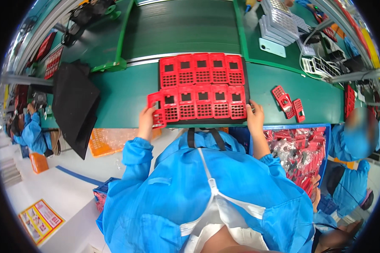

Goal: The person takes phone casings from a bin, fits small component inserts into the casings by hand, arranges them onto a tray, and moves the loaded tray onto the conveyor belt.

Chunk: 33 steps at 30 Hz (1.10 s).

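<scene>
Two rows of red plastic front casings [203,106], each with a window and a grid of key holes, lie on a black board [207,122] in front of me. My left hand [146,121] is closed on the edge of one more red casing [157,98], which sits tilted at the near left corner, partly over its neighbour. Green table shows through its window. My right hand [255,117] grips the board's near right edge, thumb toward the casings. To its right, several loose red casings [288,102] lie askew on the green table [316,101].
A blue crate [328,139] of bagged red parts stands below the table at right. Black sheet material [75,97] hangs over the table's left edge. Farther back are a conveyor belt [181,29], stacked trays [278,23] and a phone [272,47]. Co-workers sit both sides.
</scene>
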Motion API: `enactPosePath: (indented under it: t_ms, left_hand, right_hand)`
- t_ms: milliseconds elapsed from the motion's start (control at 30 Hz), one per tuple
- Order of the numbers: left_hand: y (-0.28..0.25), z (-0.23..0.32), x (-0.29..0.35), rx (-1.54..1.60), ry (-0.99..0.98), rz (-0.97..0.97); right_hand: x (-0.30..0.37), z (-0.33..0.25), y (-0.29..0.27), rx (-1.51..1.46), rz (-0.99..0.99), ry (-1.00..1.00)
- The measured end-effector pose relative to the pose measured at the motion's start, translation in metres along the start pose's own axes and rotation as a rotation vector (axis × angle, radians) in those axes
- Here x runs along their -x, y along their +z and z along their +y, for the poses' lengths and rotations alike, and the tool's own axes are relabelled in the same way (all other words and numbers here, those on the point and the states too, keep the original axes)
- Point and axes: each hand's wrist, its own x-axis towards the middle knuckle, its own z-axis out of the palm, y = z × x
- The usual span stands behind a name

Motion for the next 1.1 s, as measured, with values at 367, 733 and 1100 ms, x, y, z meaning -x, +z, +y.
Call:
enactPosePath:
  t_ms: [367, 733, 1100]
  left_hand:
    - [0.004, 0.019, -0.017, -0.011, -0.029, -0.003]
    - [0.099, 0.065, -0.008, 0.088, 0.063, -0.198]
    - [0.502, -0.007, 0.034, -0.131, -0.058, -0.763]
  right_hand:
    - [-0.026, 0.0, 0.02, -0.405, 0.085, 0.325]
    - [-0.07, -0.003, -0.047, -0.43, 0.149, 0.204]
    - [-0.236, 0.258, -0.354, -0.118, 0.489, 0.325]
